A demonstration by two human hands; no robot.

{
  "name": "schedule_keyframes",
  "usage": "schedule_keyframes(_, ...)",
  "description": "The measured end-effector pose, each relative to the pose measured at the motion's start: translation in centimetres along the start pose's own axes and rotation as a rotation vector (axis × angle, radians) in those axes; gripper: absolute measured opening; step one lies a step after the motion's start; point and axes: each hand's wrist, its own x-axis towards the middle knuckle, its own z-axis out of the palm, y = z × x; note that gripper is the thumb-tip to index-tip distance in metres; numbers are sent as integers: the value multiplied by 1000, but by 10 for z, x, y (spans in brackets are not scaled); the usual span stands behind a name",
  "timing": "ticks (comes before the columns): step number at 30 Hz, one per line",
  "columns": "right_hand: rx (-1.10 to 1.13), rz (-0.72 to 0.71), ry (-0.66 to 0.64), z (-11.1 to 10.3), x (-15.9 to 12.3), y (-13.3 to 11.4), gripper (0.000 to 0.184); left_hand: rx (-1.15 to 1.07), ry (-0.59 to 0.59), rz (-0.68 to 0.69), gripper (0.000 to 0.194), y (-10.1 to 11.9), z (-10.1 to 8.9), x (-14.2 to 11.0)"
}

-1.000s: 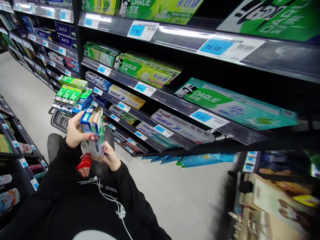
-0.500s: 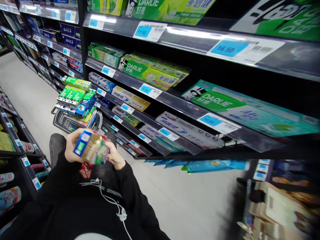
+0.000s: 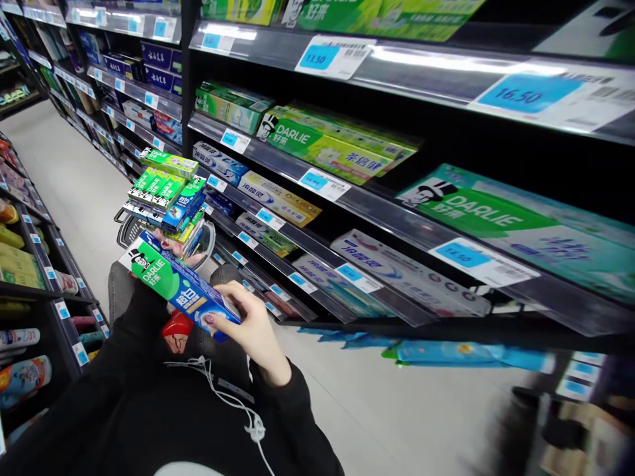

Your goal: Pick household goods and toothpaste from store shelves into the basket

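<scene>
A long green and blue Darlie toothpaste box [image 3: 176,283] lies across both hands, its printed face up. My right hand [image 3: 251,327] is closed on the box's near right end, thumb on top. My left hand [image 3: 171,246] is almost wholly hidden behind the box's far end; only a few fingertips show above it, curled on the box. Both arms wear black sleeves. Just beyond the hands stands a shopping basket [image 3: 129,231] heaped with toothpaste boxes [image 3: 166,195].
Dark store shelves [image 3: 317,238] with toothpaste boxes and blue price tags run along the right. Lower shelves [image 3: 34,277] with bottles and tubes line the left. A pale floor aisle [image 3: 69,185] runs ahead. White earphone cable [image 3: 218,390] hangs on my chest. Blurred boxes sit at the bottom right.
The box was end-on and upright a second ago; both hands have turned it flat so its long green face shows. The view has shifted slightly left.
</scene>
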Motion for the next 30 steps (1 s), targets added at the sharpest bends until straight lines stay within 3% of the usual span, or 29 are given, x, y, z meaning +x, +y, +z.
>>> schedule_keyframes(3, -191, -134, 169, -1, -4, -8, 28, -17, -22, 99, 98, 6, -8, -1)
schedule_keyframes(6, -368, -273, 305, -3, -8, -12, 27, 81, -67, 106, 91, 18, -27, -2)
schedule_keyframes(10, -534, -417, 334, -11, -12, -11, 30, 265, -136, 94, 77, 38, -55, 2)
schedule_keyframes(14, -613, -495, 303, -17, -10, -7, 35, 436, -253, 95, 62, 66, -65, 3)
schedule_keyframes(18, -677, -583, 246, -14, -6, 6, 36, 602, -471, -103, 61, 97, -69, -4)
schedule_keyframes(20, -697, -618, 187, -6, -4, 18, 34, 702, -502, -258, 58, 106, -76, -10)
schedule_keyframes(22, -691, -604, 119, 7, -2, 34, 32, 812, -418, -361, 51, 108, -88, -16)
schedule_keyframes(25, -685, -467, 10, 31, 5, 61, 35, 882, -216, -442, 46, 101, -108, -24)
schedule_keyframes(28, -791, -209, -86, 49, 16, 97, 51, 912, 10, -489, 56, 88, -125, -24)
schedule_keyframes(30, -903, -2, -95, 56, 20, 130, 59, 1048, 162, -454, 60, 77, -133, -16)
